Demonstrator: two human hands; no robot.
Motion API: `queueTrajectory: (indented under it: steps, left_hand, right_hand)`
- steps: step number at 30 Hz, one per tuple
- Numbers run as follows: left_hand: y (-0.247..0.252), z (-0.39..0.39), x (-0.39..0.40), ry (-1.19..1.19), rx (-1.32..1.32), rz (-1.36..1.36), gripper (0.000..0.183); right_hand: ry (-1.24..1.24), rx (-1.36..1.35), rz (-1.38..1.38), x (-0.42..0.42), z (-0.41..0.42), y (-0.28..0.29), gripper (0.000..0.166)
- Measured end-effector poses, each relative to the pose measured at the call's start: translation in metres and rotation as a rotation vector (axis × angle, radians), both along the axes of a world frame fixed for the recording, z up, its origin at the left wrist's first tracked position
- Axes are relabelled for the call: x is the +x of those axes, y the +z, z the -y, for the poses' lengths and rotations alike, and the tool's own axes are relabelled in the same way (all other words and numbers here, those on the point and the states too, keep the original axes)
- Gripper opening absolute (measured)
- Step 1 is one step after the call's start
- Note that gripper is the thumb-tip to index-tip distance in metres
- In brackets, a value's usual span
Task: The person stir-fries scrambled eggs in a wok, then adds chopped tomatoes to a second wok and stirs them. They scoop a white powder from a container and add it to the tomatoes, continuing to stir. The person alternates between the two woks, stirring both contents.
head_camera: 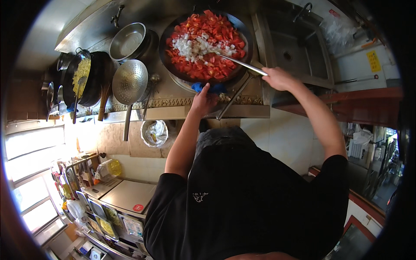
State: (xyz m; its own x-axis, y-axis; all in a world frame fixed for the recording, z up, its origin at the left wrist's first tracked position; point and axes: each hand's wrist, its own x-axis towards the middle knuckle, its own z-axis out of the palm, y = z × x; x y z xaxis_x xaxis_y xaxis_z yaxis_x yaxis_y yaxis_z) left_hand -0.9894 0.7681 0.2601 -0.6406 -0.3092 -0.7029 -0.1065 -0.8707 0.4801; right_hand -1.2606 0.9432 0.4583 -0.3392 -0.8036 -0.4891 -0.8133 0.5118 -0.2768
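Note:
A large dark wok [164, 66] sits on the range, filled with chopped tomatoes [217, 27]. A heap of white pieces [188, 47], their kind unclear, lies on top of them. My right hand [279, 78] is closed on the metal handle of a ladle or spatula [242, 63]; the tool's head is buried in the white pieces and tomatoes. With my left hand [204, 101] I grip a blue cloth [216, 87] at the wok's near rim.
Left of the wok are a perforated metal strainer [130, 81], a steel bowl [128, 41], a bamboo brush [104, 102] and a second wok with yellow food [81, 73]. A metal sink [295, 48] lies right. Another long handle [235, 97] juts over the range's front edge.

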Motion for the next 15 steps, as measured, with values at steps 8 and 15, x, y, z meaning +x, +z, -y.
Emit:
queueTrajectory:
  steps: [8,15]
  left_hand:
    - [-0.036,-0.021,0.107,0.001,-0.068,-0.020,0.041]
    - [-0.103,-0.039,0.220,0.001,-0.139,0.360,0.041]
  right_hand:
    - [-0.073,-0.145,-0.232,0.058,0.032,-0.089,0.034]
    - [-0.080,0.028,0.026,0.036,0.027,-0.014,0.029]
